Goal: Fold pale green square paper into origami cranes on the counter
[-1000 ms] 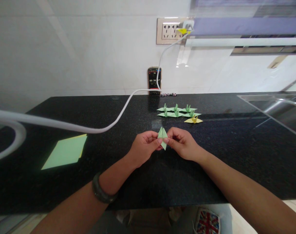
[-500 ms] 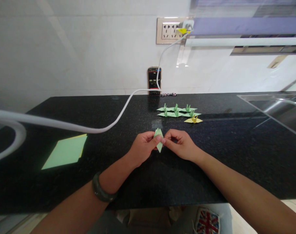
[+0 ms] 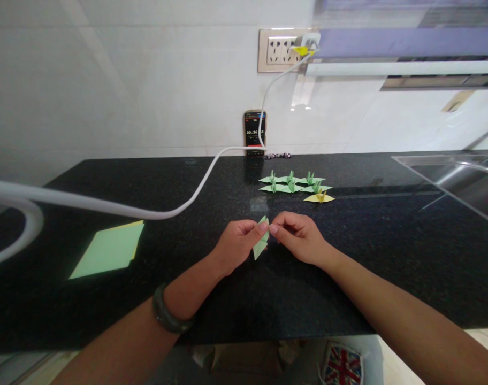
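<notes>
A small piece of folded light green origami paper (image 3: 260, 249) is held over the dark counter, its lower tip slanting down to the left. My left hand (image 3: 236, 245) pinches it with the thumb on its front face; the other fingers are partly hidden behind. At the upper right edge of the paper, my right hand (image 3: 298, 238) has its thumb and index finger pinched together. Beyond the hands, several green paper cranes (image 3: 291, 187) stand in two rows, with a yellow paper crane (image 3: 319, 198) in front of them at the right.
Green square sheets (image 3: 107, 249) with yellow edges showing lie to the left. A white cable (image 3: 164, 215) crosses the left side toward a phone (image 3: 252, 128) leaning on the wall. The counter (image 3: 212, 315) meets a metal sink (image 3: 469, 174) at right.
The folded paper has turned in my left hand, its lower tip swinging left and down. My right fingertips have shifted slightly right and up along its edge.
</notes>
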`<state>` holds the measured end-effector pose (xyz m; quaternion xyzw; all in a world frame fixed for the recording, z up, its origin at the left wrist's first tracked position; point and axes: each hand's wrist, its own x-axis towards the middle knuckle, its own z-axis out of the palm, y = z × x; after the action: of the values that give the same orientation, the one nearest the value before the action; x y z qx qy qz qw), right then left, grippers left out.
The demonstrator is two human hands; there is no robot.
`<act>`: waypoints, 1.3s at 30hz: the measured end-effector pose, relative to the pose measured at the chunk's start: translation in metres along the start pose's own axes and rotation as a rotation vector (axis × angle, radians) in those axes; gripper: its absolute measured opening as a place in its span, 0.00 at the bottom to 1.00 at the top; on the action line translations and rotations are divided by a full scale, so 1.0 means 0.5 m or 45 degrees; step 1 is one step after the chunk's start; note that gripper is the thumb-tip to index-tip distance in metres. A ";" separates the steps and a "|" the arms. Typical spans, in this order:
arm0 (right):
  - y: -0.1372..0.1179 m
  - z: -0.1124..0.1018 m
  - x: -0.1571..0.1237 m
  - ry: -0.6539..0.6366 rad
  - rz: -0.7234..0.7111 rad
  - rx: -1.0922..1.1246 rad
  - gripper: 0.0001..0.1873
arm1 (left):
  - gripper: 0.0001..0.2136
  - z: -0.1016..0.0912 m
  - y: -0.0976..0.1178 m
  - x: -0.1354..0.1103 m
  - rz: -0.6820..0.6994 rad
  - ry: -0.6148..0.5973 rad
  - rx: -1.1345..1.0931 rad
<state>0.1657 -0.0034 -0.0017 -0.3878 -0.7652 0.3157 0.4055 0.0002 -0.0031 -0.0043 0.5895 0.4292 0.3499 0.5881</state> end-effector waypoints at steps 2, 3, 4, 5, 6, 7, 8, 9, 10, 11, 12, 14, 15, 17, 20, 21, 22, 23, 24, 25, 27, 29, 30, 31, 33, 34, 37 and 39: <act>0.000 -0.001 0.000 -0.005 0.003 -0.014 0.11 | 0.18 0.000 0.001 0.000 0.012 -0.002 0.026; 0.001 -0.001 0.000 -0.009 0.005 -0.020 0.11 | 0.18 0.000 0.002 0.001 0.014 -0.005 0.032; 0.001 -0.001 0.000 -0.017 0.005 -0.023 0.11 | 0.18 0.000 0.003 0.001 0.017 -0.007 0.034; 0.001 0.000 0.000 -0.027 0.005 -0.020 0.11 | 0.18 0.000 0.004 0.001 0.017 -0.010 0.033; 0.001 0.000 0.001 -0.043 0.003 -0.010 0.11 | 0.18 0.000 0.006 0.000 0.014 -0.012 0.031; 0.001 0.000 0.001 -0.063 0.000 0.007 0.11 | 0.19 0.001 0.007 0.000 0.009 -0.011 0.028; 0.002 0.001 0.001 -0.085 -0.003 0.028 0.11 | 0.19 0.001 0.008 0.000 0.004 -0.010 0.027; 0.002 0.001 0.001 -0.106 -0.005 0.050 0.11 | 0.19 0.001 0.008 0.000 0.000 -0.008 0.028; 0.002 0.002 0.001 -0.123 -0.006 0.068 0.11 | 0.19 0.001 0.008 -0.001 -0.003 -0.007 0.028; 0.002 0.002 0.002 -0.133 -0.006 0.081 0.11 | 0.19 0.001 0.008 -0.001 -0.004 -0.007 0.029; 0.003 0.003 0.002 -0.139 -0.005 0.088 0.10 | 0.19 0.001 0.007 -0.001 -0.003 -0.009 0.028; 0.003 0.003 0.002 -0.142 -0.001 0.090 0.10 | 0.18 0.001 0.006 0.000 0.000 -0.012 0.023; 0.004 0.003 0.002 -0.142 0.002 0.089 0.10 | 0.18 0.000 0.005 0.000 -0.001 -0.012 0.021; 0.004 0.003 0.002 -0.147 0.007 0.088 0.11 | 0.18 0.000 0.004 0.000 -0.001 -0.010 0.027; 0.004 0.003 0.003 -0.152 0.010 0.093 0.11 | 0.19 0.001 0.005 0.000 0.002 -0.006 0.041; 0.005 0.003 0.003 -0.151 0.008 0.095 0.11 | 0.19 0.001 0.005 0.000 0.004 -0.005 0.043; 0.005 0.003 0.004 -0.150 0.005 0.097 0.11 | 0.19 0.001 0.006 0.000 0.002 -0.005 0.044; 0.005 0.003 0.004 -0.148 0.002 0.097 0.11 | 0.19 0.001 0.007 -0.001 0.000 -0.004 0.045; 0.005 0.003 0.004 -0.149 -0.003 0.095 0.11 | 0.19 0.001 0.007 -0.001 -0.003 -0.003 0.049; 0.005 0.003 0.004 -0.148 -0.007 0.091 0.11 | 0.19 0.001 0.008 -0.001 -0.005 -0.001 0.054; 0.004 0.003 0.003 -0.145 -0.018 0.078 0.11 | 0.19 0.001 0.007 -0.001 -0.006 0.003 0.069; 0.004 0.002 0.003 -0.133 -0.025 0.051 0.12 | 0.19 0.000 0.005 -0.001 -0.001 0.005 0.080; 0.004 0.002 0.003 -0.121 -0.023 0.035 0.12 | 0.19 -0.001 0.004 0.000 0.001 0.007 0.078; 0.004 0.001 0.003 -0.106 -0.015 0.016 0.12 | 0.19 -0.001 0.002 0.000 0.000 0.009 0.071; 0.006 0.001 0.004 -0.074 0.017 -0.017 0.13 | 0.18 -0.001 0.001 0.001 -0.007 0.011 0.049; 0.007 0.000 0.004 -0.060 0.034 -0.025 0.13 | 0.18 -0.001 0.001 0.001 -0.014 0.011 0.038; 0.010 -0.001 0.005 -0.046 0.068 -0.009 0.13 | 0.18 0.001 0.003 0.000 -0.033 0.011 0.005; 0.010 -0.001 0.005 -0.056 0.082 0.021 0.12 | 0.19 0.001 0.005 -0.001 -0.039 0.012 -0.020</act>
<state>0.1670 0.0012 -0.0047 -0.4019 -0.7583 0.3435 0.3815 0.0009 -0.0035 -0.0019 0.5764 0.4382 0.3471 0.5960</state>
